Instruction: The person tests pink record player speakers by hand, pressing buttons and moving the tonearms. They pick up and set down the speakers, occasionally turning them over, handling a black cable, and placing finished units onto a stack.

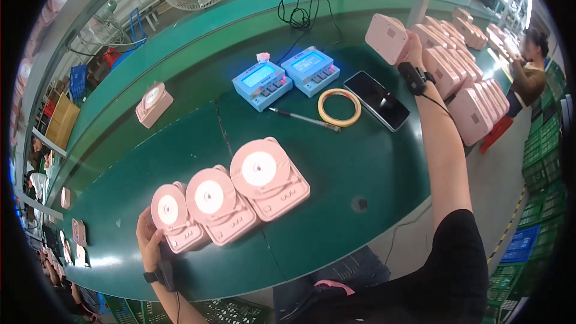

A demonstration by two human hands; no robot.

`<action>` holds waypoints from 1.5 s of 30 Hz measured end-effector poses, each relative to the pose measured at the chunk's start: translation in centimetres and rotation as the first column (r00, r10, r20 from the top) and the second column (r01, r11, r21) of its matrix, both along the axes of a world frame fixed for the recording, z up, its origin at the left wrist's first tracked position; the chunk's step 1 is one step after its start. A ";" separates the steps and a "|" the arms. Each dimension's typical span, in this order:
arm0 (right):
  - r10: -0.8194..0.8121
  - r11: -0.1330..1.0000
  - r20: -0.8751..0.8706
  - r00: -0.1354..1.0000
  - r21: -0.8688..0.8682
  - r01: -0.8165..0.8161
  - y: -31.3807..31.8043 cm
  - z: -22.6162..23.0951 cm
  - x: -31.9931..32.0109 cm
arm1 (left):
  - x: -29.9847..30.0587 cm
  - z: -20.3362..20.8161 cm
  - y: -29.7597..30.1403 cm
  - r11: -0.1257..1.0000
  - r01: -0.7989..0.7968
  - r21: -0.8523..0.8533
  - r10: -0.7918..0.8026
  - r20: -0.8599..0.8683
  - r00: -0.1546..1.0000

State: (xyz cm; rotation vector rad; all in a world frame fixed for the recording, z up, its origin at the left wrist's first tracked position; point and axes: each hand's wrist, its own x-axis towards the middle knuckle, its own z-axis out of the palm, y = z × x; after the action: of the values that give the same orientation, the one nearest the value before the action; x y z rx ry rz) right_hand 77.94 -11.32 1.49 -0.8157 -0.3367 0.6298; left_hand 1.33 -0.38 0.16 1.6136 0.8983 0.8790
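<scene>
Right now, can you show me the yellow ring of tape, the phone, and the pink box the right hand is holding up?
Yellow tape ring [342, 123]: head view, on the ring's lower edge.
Phone [377, 101]: head view, middle of its dark screen.
Held-up pink box [386, 39]: head view, on its flat face.

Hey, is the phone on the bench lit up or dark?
Dark: the phone lies face up, black with only reflections showing. Whether it's powered down or asleep, I can't tell.
</scene>
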 end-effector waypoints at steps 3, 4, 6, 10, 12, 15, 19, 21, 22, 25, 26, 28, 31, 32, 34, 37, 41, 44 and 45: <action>-0.031 0.992 0.245 0.969 -0.113 0.060 2.2 -3.2 2.7 | -1.1 -0.1 0.0 0.999 -0.036 -0.015 0.036 -0.033 0.999; -0.120 0.954 0.337 0.934 -0.221 0.202 2.1 -3.3 2.7 | -1.3 0.0 -0.1 0.999 -0.039 -0.018 0.038 -0.043 0.998; -0.197 0.880 0.436 0.878 -0.316 0.355 1.8 -3.8 2.5 | -1.3 0.0 0.1 0.999 -0.030 -0.028 0.029 -0.053 0.998; -0.122 0.892 0.417 0.900 -0.353 0.284 0.1 -3.2 1.9 | -0.4 -0.2 0.2 0.998 -0.053 0.024 0.054 -0.007 0.999; -0.136 0.838 0.687 0.714 -0.306 0.453 -1.5 -2.1 0.7 | -0.6 0.2 0.0 0.993 -0.088 0.079 0.092 -0.056 0.994; -0.111 0.805 0.834 0.541 -0.243 0.541 -2.8 1.6 -5.2 | -0.2 1.9 -1.9 0.960 -0.190 0.206 0.213 -0.091 0.973; -0.038 0.865 0.966 0.257 -0.097 0.493 -1.1 7.6 -14.8 | 3.3 7.6 -8.1 0.840 -0.230 0.491 0.297 -0.062 0.953; -0.042 0.916 0.987 0.154 -0.023 0.400 -0.8 10.7 -21.8 | 7.7 10.3 -13.0 0.782 0.082 0.617 -0.003 -0.129 0.992; -0.087 0.936 0.992 0.094 0.049 0.349 -1.0 11.4 -24.5 | 11.4 10.5 -15.3 0.758 0.228 0.611 -0.205 -0.109 0.973; -0.075 0.978 0.996 0.053 0.063 0.201 -0.4 12.9 -33.7 | 19.5 11.8 -20.6 0.303 0.548 0.780 -0.433 -0.400 0.808; -0.070 0.981 0.997 0.019 0.066 0.182 -0.4 13.1 -36.8 | 21.2 11.3 -22.2 0.236 0.509 0.828 -0.382 -0.403 0.832; -0.063 0.990 0.998 -0.021 0.065 0.127 0.2 12.3 -40.5 | 23.0 10.3 -24.4 0.157 0.471 0.868 -0.328 -0.404 0.854; -0.023 0.996 0.992 -0.122 0.033 0.081 -0.7 10.8 -42.7 | 23.6 8.9 -26.2 0.402 0.571 0.716 -0.248 -0.515 0.820; 0.008 0.997 0.983 -0.181 0.007 0.081 -1.1 10.3 -43.2 | 23.4 8.8 -26.3 0.402 0.568 0.719 -0.238 -0.516 0.823; 0.036 0.996 0.969 -0.244 -0.015 0.089 -2.1 9.8 -43.4 | 23.4 8.8 -26.6 0.355 0.406 0.842 -0.200 -0.356 0.913; 0.097 0.992 0.932 -0.350 -0.060 0.114 -3.4 9.2 -43.5 | 24.1 9.3 -27.0 0.377 0.338 0.863 -0.211 -0.275 0.938; 0.077 0.994 0.891 -0.447 -0.032 0.107 -3.9 8.4 -43.3 | 24.8 10.4 -27.5 0.509 0.456 0.730 -0.358 -0.302 0.884; 0.207 0.977 0.823 -0.529 -0.198 0.074 -5.6 7.5 -43.3 | 24.1 11.9 -27.9 0.555 0.609 0.566 -0.544 -0.306 0.781; 0.284 0.944 0.747 -0.601 -0.327 0.039 -6.7 7.6 -43.3 | 23.4 12.8 -27.4 0.616 0.611 0.497 -0.606 -0.196 0.771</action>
State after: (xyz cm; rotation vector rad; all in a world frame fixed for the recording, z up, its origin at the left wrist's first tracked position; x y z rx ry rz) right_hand 34.68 -18.04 9.06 -1.4046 -2.4462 -0.2220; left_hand 24.68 -27.76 12.99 2.2193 0.0235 0.6427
